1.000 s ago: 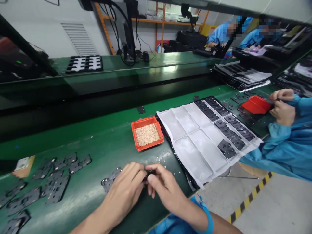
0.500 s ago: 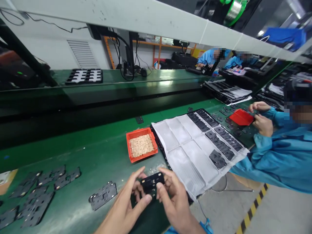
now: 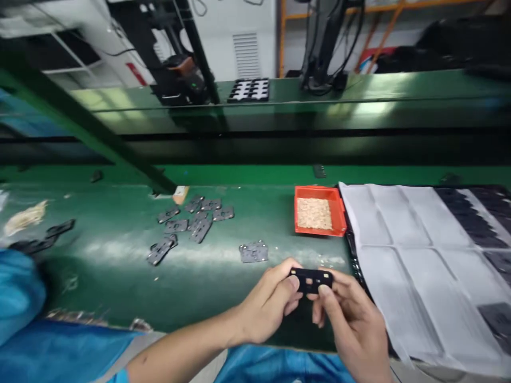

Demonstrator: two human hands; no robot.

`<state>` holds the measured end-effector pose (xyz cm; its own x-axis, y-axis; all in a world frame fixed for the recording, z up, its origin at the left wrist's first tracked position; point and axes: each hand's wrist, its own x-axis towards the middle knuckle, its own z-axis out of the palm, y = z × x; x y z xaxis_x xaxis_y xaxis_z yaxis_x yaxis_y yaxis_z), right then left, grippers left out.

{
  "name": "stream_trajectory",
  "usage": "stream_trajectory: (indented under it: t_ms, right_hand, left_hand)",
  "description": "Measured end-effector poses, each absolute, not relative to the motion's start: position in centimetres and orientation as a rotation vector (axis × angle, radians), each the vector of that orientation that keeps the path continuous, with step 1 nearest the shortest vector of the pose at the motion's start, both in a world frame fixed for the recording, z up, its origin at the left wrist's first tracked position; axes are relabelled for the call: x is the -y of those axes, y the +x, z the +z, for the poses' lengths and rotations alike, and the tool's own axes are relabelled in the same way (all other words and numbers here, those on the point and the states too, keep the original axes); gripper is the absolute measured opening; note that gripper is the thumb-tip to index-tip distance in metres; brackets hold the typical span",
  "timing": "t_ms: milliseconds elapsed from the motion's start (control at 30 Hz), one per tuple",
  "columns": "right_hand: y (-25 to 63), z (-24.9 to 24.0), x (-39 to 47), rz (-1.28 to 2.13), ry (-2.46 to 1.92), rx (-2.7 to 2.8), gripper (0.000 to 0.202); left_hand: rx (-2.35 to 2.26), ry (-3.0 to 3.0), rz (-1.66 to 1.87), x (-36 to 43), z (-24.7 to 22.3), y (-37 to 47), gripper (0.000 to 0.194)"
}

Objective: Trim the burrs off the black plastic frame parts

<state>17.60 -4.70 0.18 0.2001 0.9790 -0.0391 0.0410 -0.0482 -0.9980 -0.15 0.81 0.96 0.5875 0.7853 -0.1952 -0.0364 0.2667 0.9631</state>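
Between both hands is a small black plastic plate (image 3: 310,282) with cut-outs and pale spots near its upper corners. My left hand (image 3: 275,292) pinches its left end, thumb on the near face. At the other end, my right hand (image 3: 351,314) grips with thumb and fingers. Just left of and beyond the hands, a similar dark plate (image 3: 254,251) lies on the green bench. Past the hands stands a red bin (image 3: 339,213) of small tan pieces (image 3: 314,214), too small to make out singly.
To the right lies a tray lined with white sheeting (image 3: 403,266), dark plates in its right-hand compartments. Several loose plates (image 3: 199,218) lie left on the green bench (image 3: 120,276). A slanted green post (image 3: 120,154) rises there. A blue sleeve (image 3: 18,287) shows at far left.
My view has swung left, bringing the left bench and a blue sleeve in; the co-worker at right is out of view. My left hand now grips the plate's left end more closely.
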Motion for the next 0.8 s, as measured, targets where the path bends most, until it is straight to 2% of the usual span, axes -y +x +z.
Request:
stream_trajectory:
  t_ms: [133, 400, 800]
  right_hand:
    - [17.2, -0.1, 5.1, 0.974, -1.300, 1.211, 0.019]
    - [16.8, -1.6, 5.1, 0.811, -1.241, 1.382, 0.029]
    - [16.1, -1.3, 5.1, 0.900, -1.170, 1.274, 0.024]
  left_hand:
    - [-0.808, 1.129, 0.733, -0.5, 0.6, -0.3, 0.041]
    - [-0.885, 1.078, 0.837, 0.2, -0.9, 0.0, 0.031]
    - [-0.960, 1.293, 0.836, -0.4, -1.1, 0.2, 0.035]
